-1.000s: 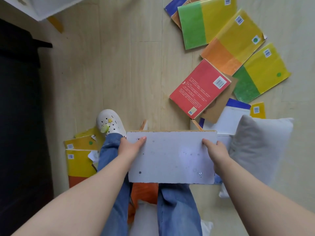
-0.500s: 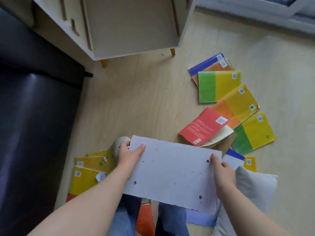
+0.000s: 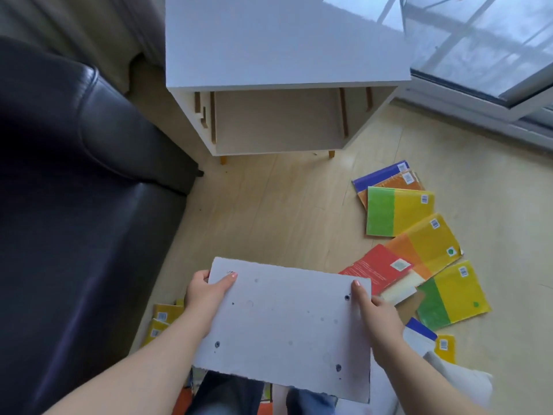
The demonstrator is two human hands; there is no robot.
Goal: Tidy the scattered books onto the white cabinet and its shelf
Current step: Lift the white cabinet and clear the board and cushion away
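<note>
Gripping the white board (image 3: 284, 319), my left hand (image 3: 205, 298) and right hand (image 3: 378, 314) pinch its side edges; sofa (image 3: 74, 205) left, books (image 3: 399, 211) right, cabinet (image 3: 284, 40) far.

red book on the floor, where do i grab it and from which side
Pinch the red book by its long upper-left edge, coming in from the floor side. It lies flat, and that edge looks free, while the orange and yellow book crowds its right side and the white board hides its lower-left corner.
</note>
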